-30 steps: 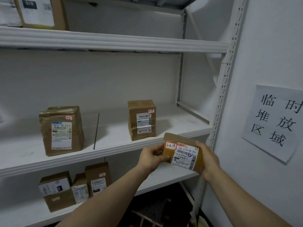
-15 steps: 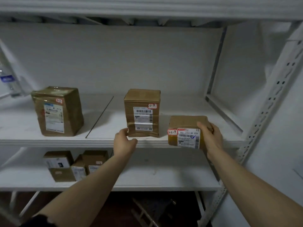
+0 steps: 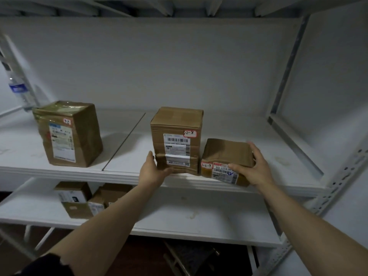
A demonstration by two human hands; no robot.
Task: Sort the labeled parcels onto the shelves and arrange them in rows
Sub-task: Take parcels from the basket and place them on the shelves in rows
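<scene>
Half a second on, the small parcel (image 3: 227, 156) has come down onto the middle shelf (image 3: 123, 174), where before it was held just off its front edge, and the left hand (image 3: 152, 172) has closed the gap to the tall parcel (image 3: 176, 140).

At centre frame the small parcel lies flat near the shelf's front lip, just beside the right side of the tall one. Its white sticker reads "3-2-9" in handwriting; the barcode label next to it starts "642 L714 00", the rest being hidden under the thumb. The right hand (image 3: 253, 168) is clamped on this parcel, thumb across the label and fingers over the right end.

The left hand cups the tall parcel's lower left corner, thumb on the side, fingers curled under the front edge. That parcel stands upright and carries a barcode label and a sticker reading "3-2-8".

At left of the frame a taped box (image 3: 69, 134) stands well apart, its sticker too blurred to read. More boxes (image 3: 79, 198) sit on the lower shelf (image 3: 189, 216).
</scene>
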